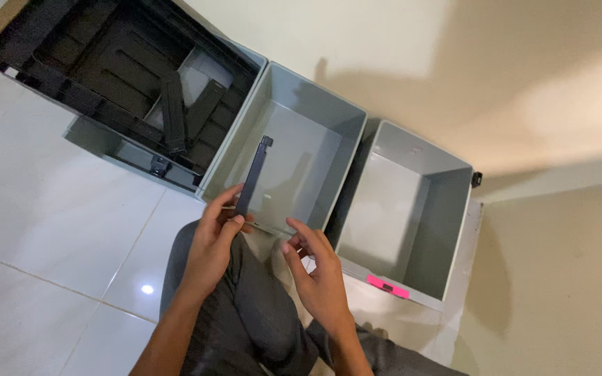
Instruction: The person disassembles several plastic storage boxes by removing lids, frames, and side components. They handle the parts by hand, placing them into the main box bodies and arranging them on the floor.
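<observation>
Long flat black plastic strip is pinched in the left hand over the grey plastic bin, while the right hand hangs open, holding nothing

Grey bin at right, open, a pink tag on its near rim and a small black clip at its far corner. Black tray at top left, two loose black bars lying inside. White tile floor, cream wall, grey trousers below.
</observation>
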